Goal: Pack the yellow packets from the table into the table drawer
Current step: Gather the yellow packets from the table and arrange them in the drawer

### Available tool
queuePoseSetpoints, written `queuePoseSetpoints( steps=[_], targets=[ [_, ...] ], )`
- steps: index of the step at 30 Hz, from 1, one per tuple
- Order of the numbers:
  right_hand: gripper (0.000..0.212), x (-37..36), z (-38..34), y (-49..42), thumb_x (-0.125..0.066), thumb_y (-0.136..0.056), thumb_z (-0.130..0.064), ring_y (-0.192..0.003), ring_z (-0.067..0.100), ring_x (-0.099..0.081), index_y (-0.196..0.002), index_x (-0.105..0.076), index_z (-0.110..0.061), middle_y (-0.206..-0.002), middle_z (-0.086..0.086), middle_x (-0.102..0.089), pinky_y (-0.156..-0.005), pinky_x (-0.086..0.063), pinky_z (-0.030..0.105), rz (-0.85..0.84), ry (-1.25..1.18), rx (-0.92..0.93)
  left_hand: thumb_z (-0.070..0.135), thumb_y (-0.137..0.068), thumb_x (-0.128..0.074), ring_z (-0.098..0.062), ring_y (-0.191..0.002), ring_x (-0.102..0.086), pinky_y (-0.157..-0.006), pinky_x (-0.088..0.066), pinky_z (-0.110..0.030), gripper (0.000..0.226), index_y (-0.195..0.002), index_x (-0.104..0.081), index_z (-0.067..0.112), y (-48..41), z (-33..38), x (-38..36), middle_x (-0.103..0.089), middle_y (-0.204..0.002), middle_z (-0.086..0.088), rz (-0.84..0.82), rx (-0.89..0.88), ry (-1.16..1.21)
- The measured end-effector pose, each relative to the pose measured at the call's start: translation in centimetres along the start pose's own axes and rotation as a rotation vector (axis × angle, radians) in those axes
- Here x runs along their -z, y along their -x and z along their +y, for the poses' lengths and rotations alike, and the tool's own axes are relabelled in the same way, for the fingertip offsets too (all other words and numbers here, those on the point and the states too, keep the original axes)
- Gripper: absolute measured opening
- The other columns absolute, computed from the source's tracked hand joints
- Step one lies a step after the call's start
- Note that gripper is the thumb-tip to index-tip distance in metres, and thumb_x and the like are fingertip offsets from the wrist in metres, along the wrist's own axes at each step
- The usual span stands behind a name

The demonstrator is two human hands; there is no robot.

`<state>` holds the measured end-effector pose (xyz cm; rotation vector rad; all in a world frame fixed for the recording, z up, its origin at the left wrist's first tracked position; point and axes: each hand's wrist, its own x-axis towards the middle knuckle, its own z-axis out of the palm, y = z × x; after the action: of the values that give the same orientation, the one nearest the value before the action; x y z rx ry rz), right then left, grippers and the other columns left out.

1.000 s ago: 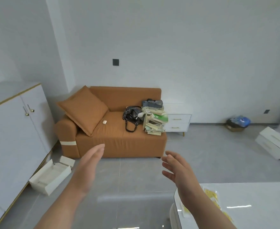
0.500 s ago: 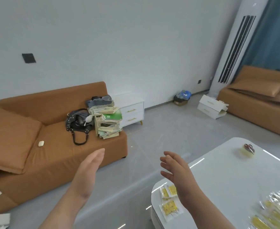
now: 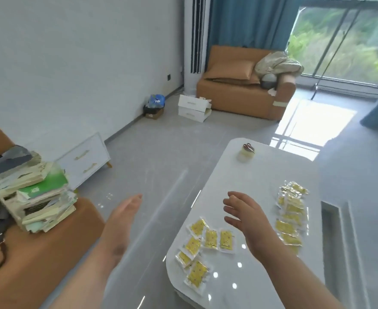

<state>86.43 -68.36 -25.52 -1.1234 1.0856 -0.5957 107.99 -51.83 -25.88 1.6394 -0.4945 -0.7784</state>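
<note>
Several yellow packets (image 3: 210,239) in clear wrap lie scattered on the near left part of the glossy white table (image 3: 259,175). A second heap of yellow packets (image 3: 291,210) lies along the table's right side. My right hand (image 3: 243,214) hovers above the table between the two groups, fingers loosely spread and holding nothing. My left hand (image 3: 122,219) is raised over the floor left of the table, fingers straight, empty. No drawer of the table is visible.
A small jar with scissors on top (image 3: 246,151) stands at the table's far end. An orange sofa (image 3: 38,259) with a stack of books (image 3: 34,197) is at the left. A white nightstand (image 3: 87,159), another sofa (image 3: 246,90) and white boxes (image 3: 193,108) stand farther off.
The view has swung right and down, from the sofa and wall to the white table with the packets. Both hands stay raised and empty in front of me.
</note>
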Motion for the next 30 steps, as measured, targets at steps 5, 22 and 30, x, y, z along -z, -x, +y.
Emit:
queuePoseSetpoints(
  steps=[5, 22, 30],
  targets=[
    [0.010, 0.4, 4.1, -1.0, -0.056, -0.099, -0.020, -0.112, 0.025, -0.063, -0.105, -0.064, -0.024, -0.119, 0.011, -0.066, -0.095, -0.054, 0.041, 0.230, -0.021, -0.122, 0.034, -0.095, -0.055, 0.002, -0.104, -0.060, -0.095, -0.040, -0.025, 0.010, -0.101, -0.063, 0.031, -7.4, -2.1, -2.2, -0.068, -0.099, 0.022, -0.221, 0.080, -0.021],
    [0.008, 0.1, 30.8, -13.3, -0.058, -0.098, -0.023, -0.093, 0.023, -0.058, -0.096, -0.063, -0.018, -0.102, 0.006, -0.059, -0.093, -0.053, 0.044, 0.464, -0.101, -0.575, 0.037, -0.081, -0.071, -0.019, -0.102, -0.058, -0.091, -0.047, -0.035, 0.034, -0.104, -0.061, 0.014, -22.2, -29.9, -10.9, -0.063, -0.112, -0.005, -0.501, 0.569, -0.434],
    [0.039, -3.0, 43.0, -17.7, -0.058, -0.088, -0.034, -0.074, 0.015, -0.051, -0.113, -0.044, -0.006, -0.086, 0.001, -0.051, -0.064, -0.042, 0.030, 0.437, 0.187, -0.829, 0.028, -0.089, -0.064, -0.027, -0.117, -0.051, -0.088, -0.040, -0.033, 0.070, -0.148, -0.033, 0.004, -24.5, -41.3, -15.0, -0.048, -0.137, -0.011, -0.505, 0.467, -0.796]
  ],
)
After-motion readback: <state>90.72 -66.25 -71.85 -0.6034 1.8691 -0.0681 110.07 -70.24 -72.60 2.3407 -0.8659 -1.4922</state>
